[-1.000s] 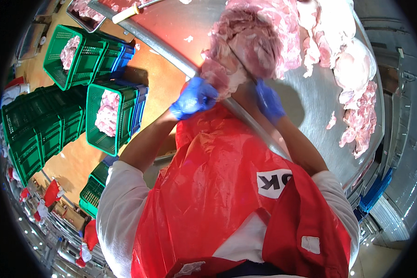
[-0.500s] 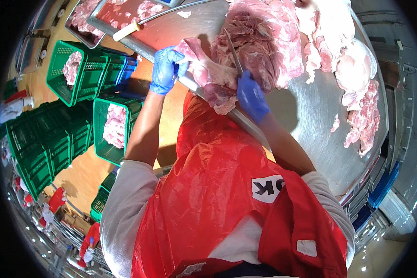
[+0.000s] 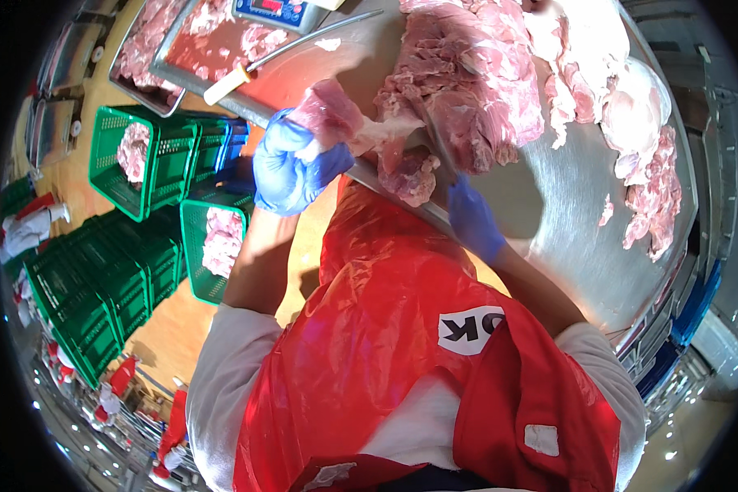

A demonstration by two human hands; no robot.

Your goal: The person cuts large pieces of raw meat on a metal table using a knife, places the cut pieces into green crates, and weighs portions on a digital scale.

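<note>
The left hand (image 3: 295, 168) was to the left of the pile (image 3: 476, 82) and nearer the body, its gloved fingers curled tightly around one end of the meat piece (image 3: 328, 115). Its forearm rose almost straight, with the elbow low. The meat piece stretched from that grip toward the near left side of the pile, its loose end overlapping the edge of the table (image 3: 574, 197).

The right hand (image 3: 474, 215) was just on the body side of the pile, closed around the knife (image 3: 439, 143). Its forearm slanted inward from the lower right, and the blade pointed away from the body, up and slightly left, across the pile's near left part. The blade was blurred; whether it touched the meat could not be told.

Left of the pile lay a rod (image 3: 228, 85) with a pale handle; right of it were whitish cuts (image 3: 635, 98).
</note>
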